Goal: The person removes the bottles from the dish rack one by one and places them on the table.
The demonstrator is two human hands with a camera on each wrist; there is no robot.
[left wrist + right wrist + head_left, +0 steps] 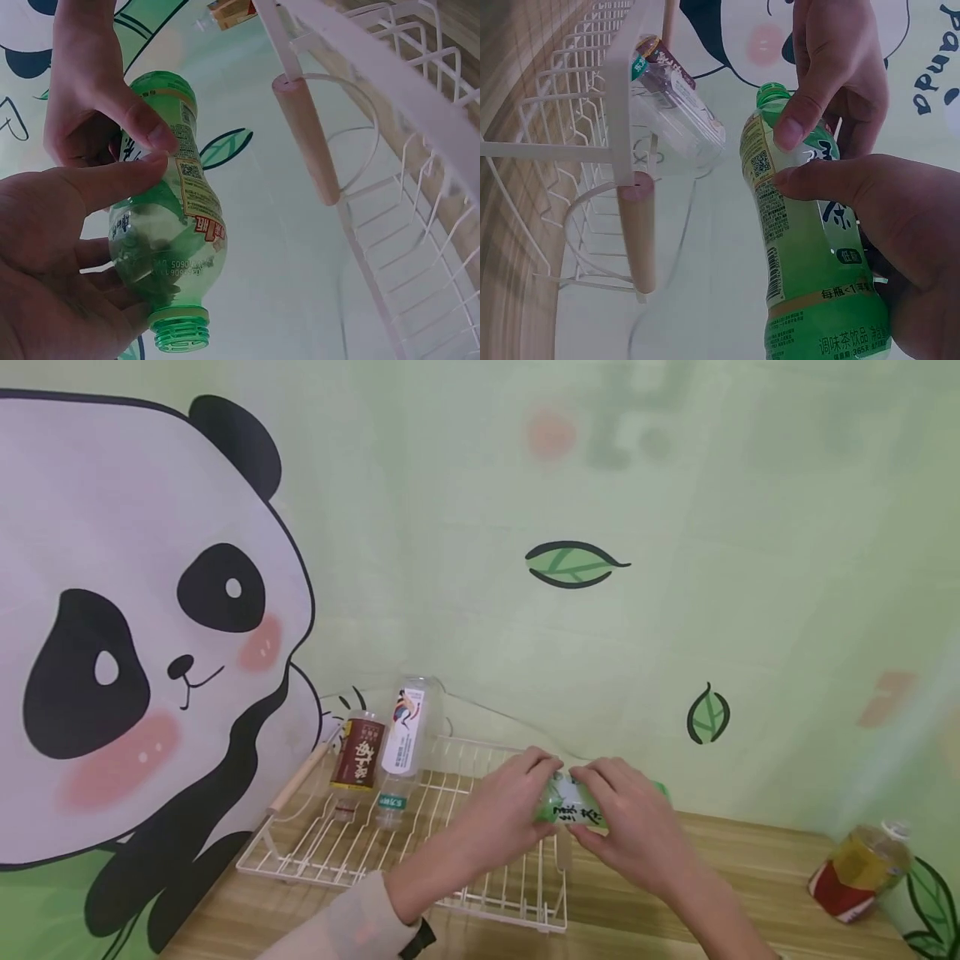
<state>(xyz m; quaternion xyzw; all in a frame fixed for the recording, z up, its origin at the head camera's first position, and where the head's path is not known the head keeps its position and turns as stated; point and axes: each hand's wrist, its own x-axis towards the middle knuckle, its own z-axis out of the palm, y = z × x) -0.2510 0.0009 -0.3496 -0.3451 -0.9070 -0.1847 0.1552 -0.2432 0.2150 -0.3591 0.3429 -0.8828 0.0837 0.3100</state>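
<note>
Both hands hold a green plastic tea bottle (572,802) over the right end of a white wire rack (517,902). My left hand (502,806) grips its neck half, thumb on the label and fingers behind. My right hand (637,818) holds the half toward the base, its thumb meeting the left one at the label. In the left wrist view the uncapped threaded neck of the bottle (178,330) points down. The right wrist view shows the printed label and base half of the bottle (810,262), with the base end cut off by the frame.
In the rack's left part, a bottle with a dark red label (360,756) and a clear bottle with a white label (405,735) lean neck down. The rack has wooden handles (303,777). A bottle of yellow liquid (862,868) stands far right on the wooden table (735,877).
</note>
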